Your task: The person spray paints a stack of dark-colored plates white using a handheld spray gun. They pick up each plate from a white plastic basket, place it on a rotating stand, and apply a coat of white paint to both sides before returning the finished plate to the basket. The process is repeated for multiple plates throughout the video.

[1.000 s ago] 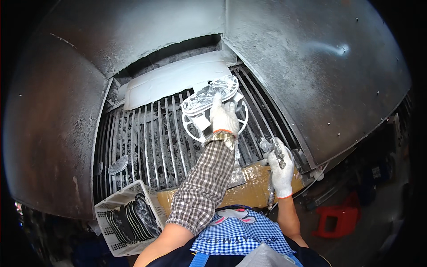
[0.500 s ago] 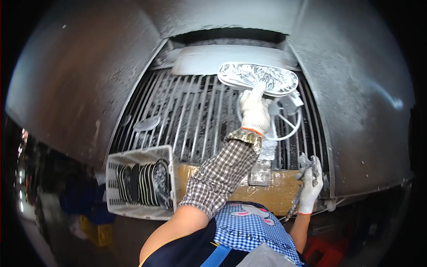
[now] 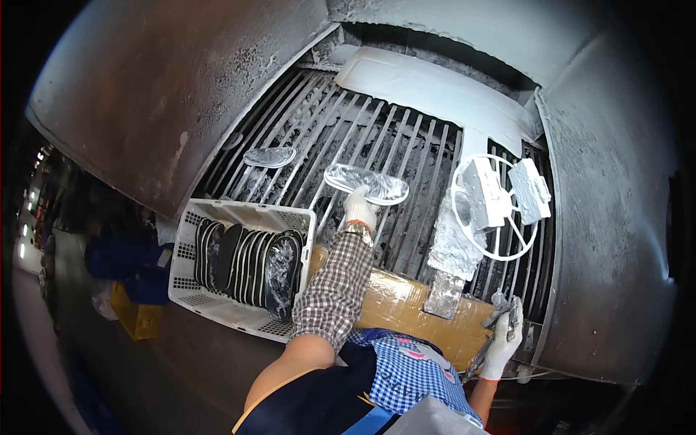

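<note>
My gloved left hand (image 3: 359,208) is closed on the near edge of a shoe sole (image 3: 366,183) with a white rim and a crinkled, shiny film over its top. The sole is held above the metal bars, left of the white wheel-shaped stand (image 3: 458,190). Two paint-caked blocks (image 3: 487,194) stand up from that wheel. My gloved right hand (image 3: 502,341), low on the right, is wrapped round a grey, paint-crusted spray gun (image 3: 515,319). Left of my left forearm, a white plastic crate (image 3: 239,310) holds several dark soles (image 3: 246,264) standing on edge in a row.
A loose oval piece (image 3: 269,156) lies on the bars (image 3: 348,138) at the left. A white-coated panel (image 3: 435,83) spans the back. Metal walls (image 3: 181,87) enclose both sides. A tape-covered cardboard strip (image 3: 395,297) runs along the front edge.
My left hand has carried the sole from above the wheel stand leftward to over the bars. My right hand keeps hold of the spray gun. The view has swung.
</note>
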Available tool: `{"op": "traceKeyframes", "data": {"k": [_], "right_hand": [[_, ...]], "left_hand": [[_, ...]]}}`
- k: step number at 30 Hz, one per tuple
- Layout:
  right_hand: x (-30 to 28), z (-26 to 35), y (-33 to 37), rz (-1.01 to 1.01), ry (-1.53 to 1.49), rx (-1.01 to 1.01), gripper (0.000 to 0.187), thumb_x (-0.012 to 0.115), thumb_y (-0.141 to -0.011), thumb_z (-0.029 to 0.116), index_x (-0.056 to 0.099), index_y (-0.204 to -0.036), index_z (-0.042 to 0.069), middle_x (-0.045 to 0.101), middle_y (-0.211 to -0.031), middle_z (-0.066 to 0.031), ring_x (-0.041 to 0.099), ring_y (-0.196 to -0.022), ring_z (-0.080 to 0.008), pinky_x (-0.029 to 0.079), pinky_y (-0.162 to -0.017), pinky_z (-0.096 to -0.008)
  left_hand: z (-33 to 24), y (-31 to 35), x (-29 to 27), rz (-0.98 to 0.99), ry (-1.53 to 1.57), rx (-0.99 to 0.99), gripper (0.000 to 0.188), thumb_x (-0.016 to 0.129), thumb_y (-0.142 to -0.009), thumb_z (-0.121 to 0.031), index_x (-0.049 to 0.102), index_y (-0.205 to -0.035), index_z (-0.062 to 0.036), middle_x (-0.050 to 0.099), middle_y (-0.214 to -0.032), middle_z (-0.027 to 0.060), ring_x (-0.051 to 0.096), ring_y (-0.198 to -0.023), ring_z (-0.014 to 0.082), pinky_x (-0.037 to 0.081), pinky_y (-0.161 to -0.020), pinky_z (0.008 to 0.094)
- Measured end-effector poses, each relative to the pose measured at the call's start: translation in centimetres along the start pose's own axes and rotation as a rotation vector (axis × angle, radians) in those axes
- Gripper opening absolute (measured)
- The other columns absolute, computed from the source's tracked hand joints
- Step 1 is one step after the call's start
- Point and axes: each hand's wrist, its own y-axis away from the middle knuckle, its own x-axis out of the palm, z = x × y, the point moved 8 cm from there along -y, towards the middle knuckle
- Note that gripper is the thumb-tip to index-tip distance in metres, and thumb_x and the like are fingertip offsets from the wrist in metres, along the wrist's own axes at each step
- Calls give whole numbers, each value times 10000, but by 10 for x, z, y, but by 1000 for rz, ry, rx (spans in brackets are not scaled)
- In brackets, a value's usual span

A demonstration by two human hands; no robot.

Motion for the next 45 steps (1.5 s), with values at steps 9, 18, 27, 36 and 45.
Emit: {"op": "traceKeyframes", "data": {"k": [9,18,27,36,45], "right_hand": [[20,23,1,2,195,-31,521,566,-1039,164,457,-1500,-53,661,-1119,-93,604,-852,-124,512,-740,-274],[-8,-3,-17,92,160,149,534,564,-1051,161,430,-1508,-80,572,-1435,-150,574,-1246,-203,441,-1065,-328],[10,12,-23,89,121,69,533,555,-1037,125,417,-1521,-52,664,-1226,-125,621,-828,-128,524,-770,-274],[8,3,-20,186,88,116,532,565,-1046,161,434,-1509,-65,645,-1304,-144,629,-959,-150,507,-856,-291],[9,1,-13,210,29,38,524,559,-1056,169,436,-1516,-51,646,-1085,-70,596,-858,-110,489,-774,-254]], "left_hand": [[33,-63,-74,-170,72,-158,428,619,-924,-80,549,-1326,52,652,-1221,200,702,-1033,336,609,-864,490],[-44,-99,-16,-147,5,106,517,626,-951,-173,504,-1404,46,633,-1283,169,681,-1078,326,582,-925,445],[12,-17,-23,-122,-279,29,457,641,-958,-276,600,-1281,45,670,-1140,182,673,-1029,303,530,-874,405],[-96,176,39,330,-622,196,303,727,-919,-128,684,-1185,9,735,-894,90,682,-734,162,556,-690,266],[-215,180,-58,-211,-1972,597,816,760,-778,-463,535,-1423,-17,611,-1325,250,613,-1213,387,478,-1059,448]]}}
